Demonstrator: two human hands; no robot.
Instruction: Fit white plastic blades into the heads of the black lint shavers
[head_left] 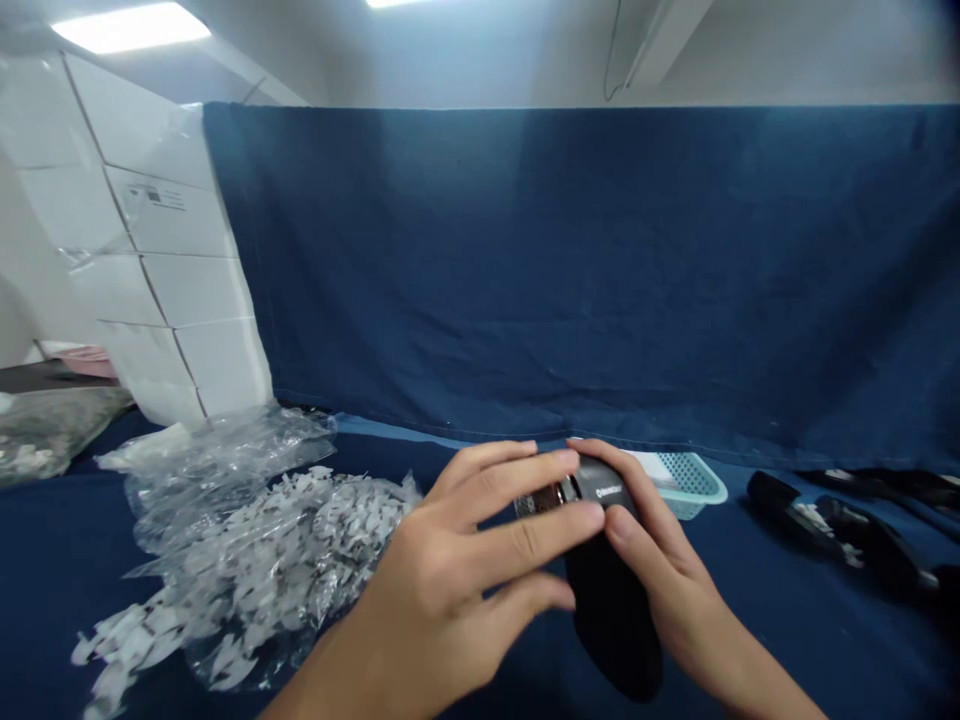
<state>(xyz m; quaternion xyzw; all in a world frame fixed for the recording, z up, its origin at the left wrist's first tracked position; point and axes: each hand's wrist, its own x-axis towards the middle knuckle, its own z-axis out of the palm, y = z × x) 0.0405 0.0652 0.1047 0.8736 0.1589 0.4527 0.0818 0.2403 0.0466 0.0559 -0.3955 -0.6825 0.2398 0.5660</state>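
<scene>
A black handheld device [616, 610] with a long rounded body and small white lettering is held in front of me, tilted. Its far left end has a brownish, shiny section [546, 498], partly hidden by fingers. My right hand [660, 540] wraps round the device's right side, thumb near the lettering. Across the upper left part lies my left hand [480, 560], its index and middle fingertips on the device and its thumb beside the body. Whatever is under the left fingers is hidden.
Left lies a heap of small white plastic parts [300, 560] on clear plastic bags [217, 460]. White boxes [199, 290] are stacked behind. A light green basket [694, 480] stands beyond my right hand. Black parts [847, 530] lie on the dark blue cloth at right, before a blue curtain [585, 280].
</scene>
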